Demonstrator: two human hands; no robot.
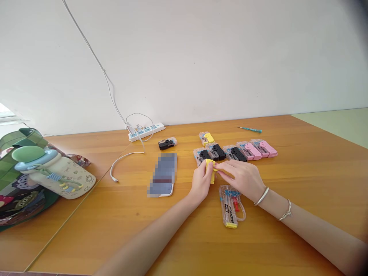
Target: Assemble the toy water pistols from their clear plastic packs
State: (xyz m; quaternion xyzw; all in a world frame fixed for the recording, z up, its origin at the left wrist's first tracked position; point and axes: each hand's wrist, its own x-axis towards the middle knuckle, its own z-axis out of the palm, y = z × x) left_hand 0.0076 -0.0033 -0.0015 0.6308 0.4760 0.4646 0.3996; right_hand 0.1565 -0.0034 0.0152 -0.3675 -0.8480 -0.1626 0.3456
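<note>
A small yellow piece [210,165] is held between both hands above the wooden table. My left hand [200,180] wraps round its left side, and the fingertips of my right hand [243,176] pinch its right side. Just below the hands lies a clear toy water gun [230,207] with a red trigger and a yellow base. Behind the hands is a row of clear toys with black [236,153] and pink [267,148] parts; my left hand partly hides the leftmost one. A clear and yellow toy [207,138] lies behind the row.
A phone [163,174] lies left of my hands, with a clear and black toy [167,143] behind it. A power strip [146,132] with white cables is near the wall. At the far left stand a bottle [69,176] and a green bag [8,168]. A screwdriver [250,129] lies back right.
</note>
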